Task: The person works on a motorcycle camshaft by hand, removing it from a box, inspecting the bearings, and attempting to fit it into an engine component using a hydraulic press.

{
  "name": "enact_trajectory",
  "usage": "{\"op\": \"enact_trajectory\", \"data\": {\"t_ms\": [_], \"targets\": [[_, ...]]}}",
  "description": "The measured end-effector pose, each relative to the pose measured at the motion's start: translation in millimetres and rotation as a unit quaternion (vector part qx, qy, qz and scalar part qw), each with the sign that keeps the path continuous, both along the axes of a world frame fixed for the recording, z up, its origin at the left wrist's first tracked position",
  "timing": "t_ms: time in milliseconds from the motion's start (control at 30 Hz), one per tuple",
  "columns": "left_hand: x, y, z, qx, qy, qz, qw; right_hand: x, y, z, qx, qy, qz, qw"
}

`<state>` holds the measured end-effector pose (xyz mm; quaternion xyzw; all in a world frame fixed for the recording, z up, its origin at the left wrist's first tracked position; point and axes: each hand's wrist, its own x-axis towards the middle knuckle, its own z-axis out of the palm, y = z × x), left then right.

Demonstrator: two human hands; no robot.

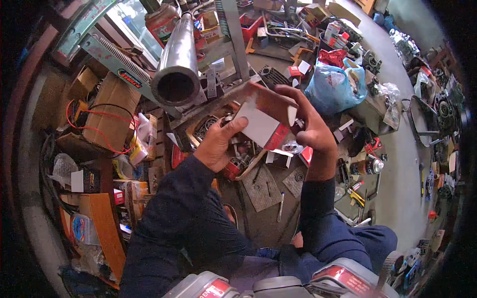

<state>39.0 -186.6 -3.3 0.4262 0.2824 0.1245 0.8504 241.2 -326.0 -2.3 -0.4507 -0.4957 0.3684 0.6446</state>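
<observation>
A small cardboard box (261,125), white with a red edge, is held up in front of me between both hands. Its flap stands raised at the far side. My left hand (218,144) grips the near left corner, thumb pressed on the white face. Around the right side curl the fingers of my right hand (317,128), the forefinger at the raised flap. What the box holds is hidden. Below it, an open carton of metal parts (243,158) is partly covered by my hands.
A thick steel tube (176,74) on a press frame juts toward me at the upper left. To the right stand a blue plastic bag (335,89) and a spray can (366,166). Brown cartons (107,119) crowd the left. A pen (280,206) lies on the floor.
</observation>
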Motion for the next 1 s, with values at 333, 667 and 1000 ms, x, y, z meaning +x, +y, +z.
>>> {"op": "enact_trajectory", "data": {"t_ms": [333,667,1000], "targets": [[0.4,-0.3,2.3,0.033,0.062,-0.055,0.996,-20.8,19.3,-20.5,0.030,0.197,0.045,0.979],[-2.2,-2.0,2.0,0.064,0.033,-0.017,0.997,-25.1,16.2,-9.6,0.025,0.029,0.092,0.995],[-4.3,-2.0,11.7,0.024,0.018,-0.037,0.999,-28.5,24.9,-34.1,0.099,0.090,0.008,0.991]]}}
